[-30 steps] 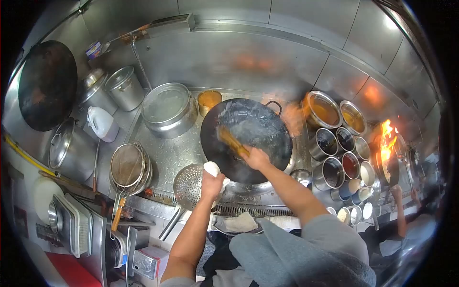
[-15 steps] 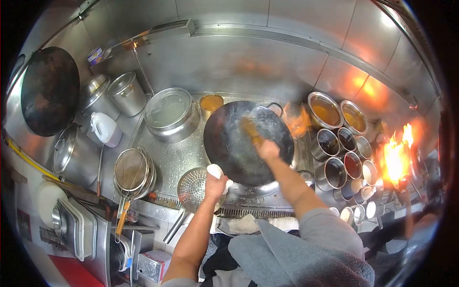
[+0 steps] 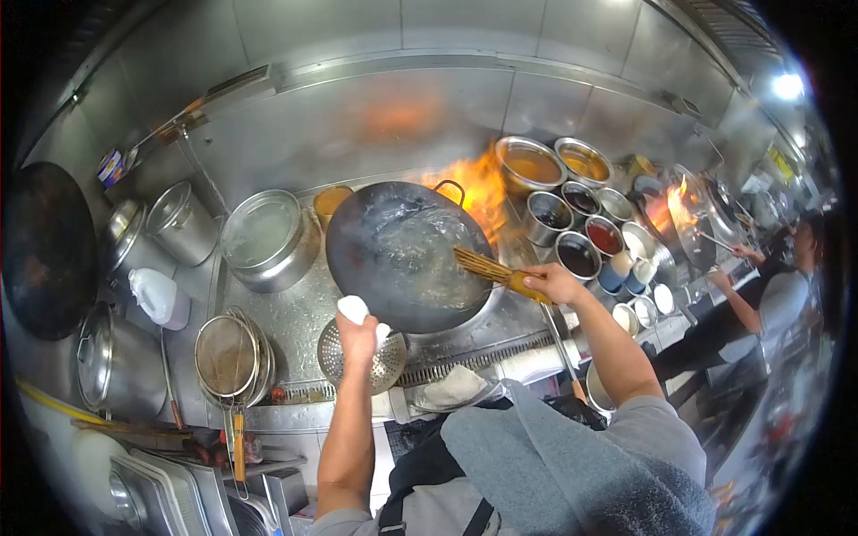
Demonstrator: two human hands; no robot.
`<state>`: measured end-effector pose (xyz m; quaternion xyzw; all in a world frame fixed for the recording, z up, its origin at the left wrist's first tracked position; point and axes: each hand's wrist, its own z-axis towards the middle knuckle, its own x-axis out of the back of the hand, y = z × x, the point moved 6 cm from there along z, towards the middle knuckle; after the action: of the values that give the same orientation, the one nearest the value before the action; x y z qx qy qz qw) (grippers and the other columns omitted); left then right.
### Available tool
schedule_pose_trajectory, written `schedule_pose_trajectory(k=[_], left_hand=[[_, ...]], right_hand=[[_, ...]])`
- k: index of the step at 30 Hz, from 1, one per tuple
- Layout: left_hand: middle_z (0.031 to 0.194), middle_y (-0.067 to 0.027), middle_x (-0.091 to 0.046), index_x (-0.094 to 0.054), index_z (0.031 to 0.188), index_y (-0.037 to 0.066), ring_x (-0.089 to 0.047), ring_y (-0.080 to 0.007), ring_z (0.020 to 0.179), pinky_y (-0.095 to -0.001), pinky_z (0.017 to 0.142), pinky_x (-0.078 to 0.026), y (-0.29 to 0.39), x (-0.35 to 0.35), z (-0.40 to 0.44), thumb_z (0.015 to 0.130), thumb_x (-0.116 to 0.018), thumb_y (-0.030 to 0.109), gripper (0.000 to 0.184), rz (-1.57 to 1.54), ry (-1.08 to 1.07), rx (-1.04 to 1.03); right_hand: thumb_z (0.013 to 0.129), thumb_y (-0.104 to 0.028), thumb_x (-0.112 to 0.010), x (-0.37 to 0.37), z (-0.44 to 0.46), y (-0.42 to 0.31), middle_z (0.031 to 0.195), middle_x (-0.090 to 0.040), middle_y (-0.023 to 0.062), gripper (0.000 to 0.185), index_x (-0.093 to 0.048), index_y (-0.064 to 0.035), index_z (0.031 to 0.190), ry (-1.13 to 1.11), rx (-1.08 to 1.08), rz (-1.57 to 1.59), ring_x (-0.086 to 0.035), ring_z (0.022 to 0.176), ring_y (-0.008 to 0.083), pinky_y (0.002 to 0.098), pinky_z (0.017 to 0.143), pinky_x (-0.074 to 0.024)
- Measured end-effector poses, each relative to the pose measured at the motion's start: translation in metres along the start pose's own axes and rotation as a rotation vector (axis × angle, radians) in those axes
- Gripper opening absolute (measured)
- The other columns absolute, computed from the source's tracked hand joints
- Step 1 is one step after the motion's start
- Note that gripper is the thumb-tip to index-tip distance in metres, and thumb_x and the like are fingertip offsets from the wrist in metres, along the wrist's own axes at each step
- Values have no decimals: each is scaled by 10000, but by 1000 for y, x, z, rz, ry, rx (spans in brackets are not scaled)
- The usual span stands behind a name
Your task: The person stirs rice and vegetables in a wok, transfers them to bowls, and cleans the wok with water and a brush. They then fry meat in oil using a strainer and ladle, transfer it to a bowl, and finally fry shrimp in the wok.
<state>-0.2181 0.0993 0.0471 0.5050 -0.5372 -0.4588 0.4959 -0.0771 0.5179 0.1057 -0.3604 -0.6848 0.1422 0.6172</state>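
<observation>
My brush (image 3: 493, 272) slants over the right side of the wok (image 3: 359, 255), its long axis running from the bristles, at the far-left end, back toward me and rightward to the end in my grasp. The bristles point in over the water (image 3: 416, 255); the other end passes the rim. My right hand (image 3: 552, 283) has its fingers closed around that end, just outside the wok, so it is much the nearer hand to the brush. My left hand (image 3: 357, 339) is across from it at the near-left rim, clenched on a white cloth (image 3: 353, 309); whether it grips the wok through the cloth I cannot tell. The wok's loop handle (image 3: 451, 188) stands on the far-right rim, with flames (image 3: 478, 192) just beside it. Under my left hand, a strainer (image 3: 389, 364) sits on the worktop (image 3: 284, 314), and a wide pot (image 3: 290, 265) stands left of the wok.
</observation>
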Motion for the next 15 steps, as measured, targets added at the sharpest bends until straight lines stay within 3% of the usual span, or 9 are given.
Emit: schedule_pose_trajectory(k=[5,7,8,9,11,12,13,15], left_hand=[[1003,-167,-611,-475,1132,-43,-634,-264,883,-369,760,-541,34,8,7,753,-601,37,408,189,-4,-72],[974,-167,-618,-490,1107,-36,-638,-261,868,-369,757,-539,56,0,-4,747,-613,48,390,183,-5,-73],[982,-171,-619,-492,1118,-36,-640,-262,874,-372,756,-537,64,-3,-8,746,-619,57,404,207,5,-93],[991,-175,-621,-495,1130,-37,-642,-263,880,-376,756,-536,69,-5,-11,746,-624,65,418,230,17,-110],[1017,-188,-626,-499,1156,-39,-645,-273,904,-382,770,-533,69,-9,-13,741,-632,76,451,243,38,-137],[1034,-195,-629,-504,1161,-39,-646,-286,918,-390,795,-527,73,-9,-17,740,-635,82,457,291,63,-163],[1050,-201,-632,-509,1166,-39,-648,-300,933,-398,820,-522,75,-9,-22,738,-637,88,464,341,88,-185],[1051,-212,-638,-521,1147,-37,-644,-337,952,-418,866,-499,80,-16,-34,729,-645,104,458,377,136,-220]], right_hand=[[887,-383,-671,4,-37,55,992,-716,208,464,-648,-114,1264,90,-124,150,-693,876,269,363,827,-514],[915,-341,-657,8,-45,73,920,-731,92,437,-638,-103,1281,120,-139,132,-649,717,140,291,674,-516],[915,-334,-658,9,-47,81,889,-726,97,419,-647,-123,1278,148,-124,119,-621,627,138,297,590,-504],[915,-334,-658,12,-50,90,889,-726,97,419,-647,-123,1278,151,-119,125,-621,627,138,297,590,-504],[882,-391,-677,15,-53,115,1016,-709,219,467,-654,-109,1254,163,-173,198,-695,871,279,372,808,-525],[888,-393,-670,22,-53,112,935,-713,190,456,-654,-127,1259,218,-73,129,-685,790,251,372,724,-537],[888,-393,-670,26,-57,117,935,-713,190,456,-654,-127,1259,211,-73,139,-685,790,251,372,724,-537],[897,-403,-658,39,-65,128,831,-697,146,454,-653,-140,1268,99,-255,223,-639,627,206,362,572,-516]])
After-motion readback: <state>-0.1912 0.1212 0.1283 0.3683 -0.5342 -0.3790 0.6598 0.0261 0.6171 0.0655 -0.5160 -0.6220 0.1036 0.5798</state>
